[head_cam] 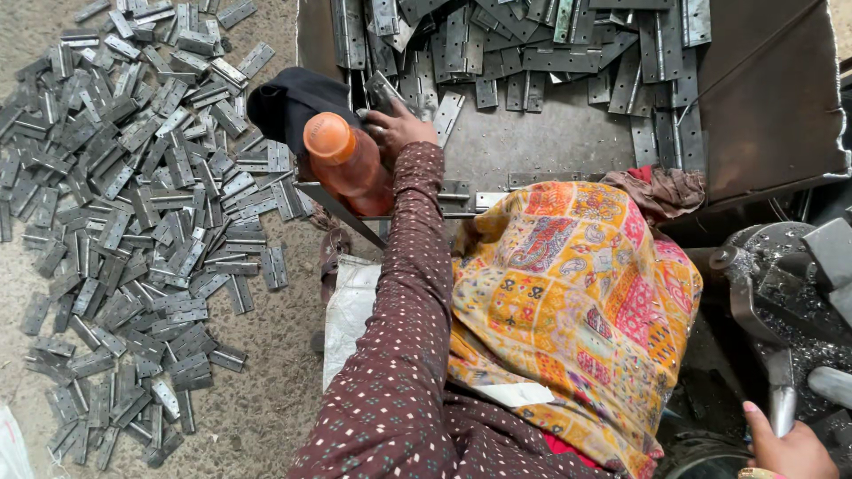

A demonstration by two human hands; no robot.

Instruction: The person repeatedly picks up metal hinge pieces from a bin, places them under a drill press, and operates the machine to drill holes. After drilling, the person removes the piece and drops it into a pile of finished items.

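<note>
My left hand [397, 129], in a maroon dotted sleeve, reaches onto the near left corner of a metal tray [550, 142] and closes on a grey metal hinge [382, 90]. A heap of the same hinges [532, 40] fills the tray's far side. My right hand [788, 451] is at the bottom right, gripping the metal lever handle [781, 390] of a press machine [799, 266]. An orange plastic bottle [348, 164] stands right beside my left wrist.
Several loose hinges [133, 222] lie spread over the concrete floor on the left. A black cloth [293, 99] sits behind the bottle. A yellow patterned cloth [568, 293] covers my lap, with a white sack [351, 310] beside it.
</note>
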